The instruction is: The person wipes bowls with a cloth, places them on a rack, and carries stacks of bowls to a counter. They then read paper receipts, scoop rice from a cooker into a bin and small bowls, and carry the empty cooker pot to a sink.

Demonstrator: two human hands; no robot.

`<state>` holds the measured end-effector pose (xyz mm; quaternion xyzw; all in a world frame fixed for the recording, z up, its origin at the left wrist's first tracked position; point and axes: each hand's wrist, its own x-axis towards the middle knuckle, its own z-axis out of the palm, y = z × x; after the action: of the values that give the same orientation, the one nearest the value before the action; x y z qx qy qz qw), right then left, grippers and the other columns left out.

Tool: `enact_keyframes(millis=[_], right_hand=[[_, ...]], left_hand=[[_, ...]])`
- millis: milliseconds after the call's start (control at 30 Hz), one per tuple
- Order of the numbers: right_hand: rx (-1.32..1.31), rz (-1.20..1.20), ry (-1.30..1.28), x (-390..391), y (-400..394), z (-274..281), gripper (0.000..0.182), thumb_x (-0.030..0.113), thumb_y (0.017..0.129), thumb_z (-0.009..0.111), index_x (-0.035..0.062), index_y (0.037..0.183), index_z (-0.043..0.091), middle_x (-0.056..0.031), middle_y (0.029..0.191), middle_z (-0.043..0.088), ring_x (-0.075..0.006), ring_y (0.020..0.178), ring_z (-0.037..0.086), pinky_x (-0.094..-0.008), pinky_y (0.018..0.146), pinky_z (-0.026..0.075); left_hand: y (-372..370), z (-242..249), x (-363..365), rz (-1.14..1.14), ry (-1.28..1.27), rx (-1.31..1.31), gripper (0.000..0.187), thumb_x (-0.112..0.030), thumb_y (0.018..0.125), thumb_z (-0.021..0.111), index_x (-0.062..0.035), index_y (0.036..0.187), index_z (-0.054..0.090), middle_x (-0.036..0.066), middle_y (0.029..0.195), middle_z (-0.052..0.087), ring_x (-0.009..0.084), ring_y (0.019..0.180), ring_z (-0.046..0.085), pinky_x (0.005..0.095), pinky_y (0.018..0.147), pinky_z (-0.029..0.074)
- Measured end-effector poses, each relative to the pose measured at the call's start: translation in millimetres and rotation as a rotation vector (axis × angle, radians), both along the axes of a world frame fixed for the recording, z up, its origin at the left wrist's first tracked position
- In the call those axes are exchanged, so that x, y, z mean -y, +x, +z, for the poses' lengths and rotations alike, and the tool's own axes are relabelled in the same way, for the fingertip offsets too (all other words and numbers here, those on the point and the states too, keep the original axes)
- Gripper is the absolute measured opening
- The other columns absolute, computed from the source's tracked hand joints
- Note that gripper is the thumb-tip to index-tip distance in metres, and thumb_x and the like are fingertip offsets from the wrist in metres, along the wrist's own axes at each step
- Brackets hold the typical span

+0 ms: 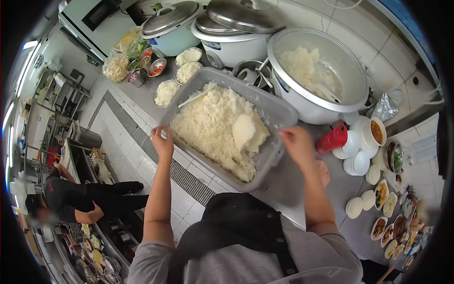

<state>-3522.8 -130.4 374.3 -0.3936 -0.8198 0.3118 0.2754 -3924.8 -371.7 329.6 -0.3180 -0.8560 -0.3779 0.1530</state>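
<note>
A grey tub [279, 108] heaped with white rice [208, 123] stands on the counter in front of me. A smooth, pale lump [243, 131] lies on the rice, and a white utensil handle [197, 96] sticks out at the upper left. My left hand [162, 141] is at the tub's left edge, fingers curled; whether it grips the rim is unclear. Beyond the right edge, my right hand [295, 142] has its fingers bent close together, and their tips show no clear object. A large open cooker [317, 71] with rice inside stands behind the tub.
Lidded cookers [231, 47] stand at the back, with bowls of rice [166, 93] and vegetables [157, 67] at the left. On the right are a red bottle [332, 138], stacked white bowls [357, 163] and several filled dishes [380, 194]. Another person [75, 194] in black is at the far left.
</note>
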Motion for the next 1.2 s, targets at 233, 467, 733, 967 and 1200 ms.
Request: enact_keyframes(millis=[233,467,733,967,1200], right_hand=[[0.384,0.626,-0.057,38,-212,22,0.028,0.023,0.088,0.066,-0.0006,0.103,0.068,-0.0194,0.105,0.064,-0.0363,0.095,0.064,-0.0433,0.086,0.051],[0.382,-0.096,0.231,-112,-219,31,0.020,0.012,0.088,0.055,-0.0042,0.086,0.067,-0.0278,0.101,0.065,-0.0411,0.096,0.064,-0.0492,0.086,0.051],[0.673,-0.573,0.266,-194,-149,108,0.018,0.009,0.084,0.056,0.0014,0.089,0.072,-0.0216,0.098,0.070,-0.0369,0.094,0.067,-0.0448,0.081,0.053],[1.301,-0.314,-0.159,-262,-10,62,0.028,0.013,0.090,0.054,-0.0006,0.110,0.069,-0.0201,0.102,0.070,-0.0352,0.092,0.069,-0.0418,0.075,0.056],[1.143,-0.355,-0.507,-286,-15,77,0.045,0.030,0.072,0.074,-0.0012,0.104,0.071,-0.0181,0.098,0.071,-0.0312,0.086,0.069,-0.0428,0.073,0.055]], left_hand=[[-74,0,-180,-0.608,-0.299,-0.069,0.016,-0.007,0.079,0.067,-0.0050,0.095,0.070,0.020,0.102,0.064,0.0365,0.100,0.060,0.0473,0.087,0.048],[-84,0,-231,-0.774,-0.675,-0.325,0.012,-0.012,0.073,0.067,-0.0052,0.083,0.069,0.015,0.086,0.068,0.0351,0.090,0.064,0.0459,0.082,0.051],[-129,13,-233,-0.949,-0.414,0.034,0.023,-0.003,0.078,0.067,0.0021,0.100,0.069,0.018,0.090,0.066,0.0347,0.077,0.066,0.0401,0.066,0.055],[-154,34,-208,-0.747,0.010,0.313,0.020,-0.008,0.088,0.070,0.0043,0.103,0.070,0.011,0.085,0.062,0.0184,0.064,0.061,0.0275,0.053,0.048],[-154,4,-200,-0.705,0.005,0.308,0.013,-0.006,0.089,0.068,0.0017,0.099,0.071,0.007,0.075,0.053,0.0138,0.057,0.049,0.0262,0.052,0.041]])
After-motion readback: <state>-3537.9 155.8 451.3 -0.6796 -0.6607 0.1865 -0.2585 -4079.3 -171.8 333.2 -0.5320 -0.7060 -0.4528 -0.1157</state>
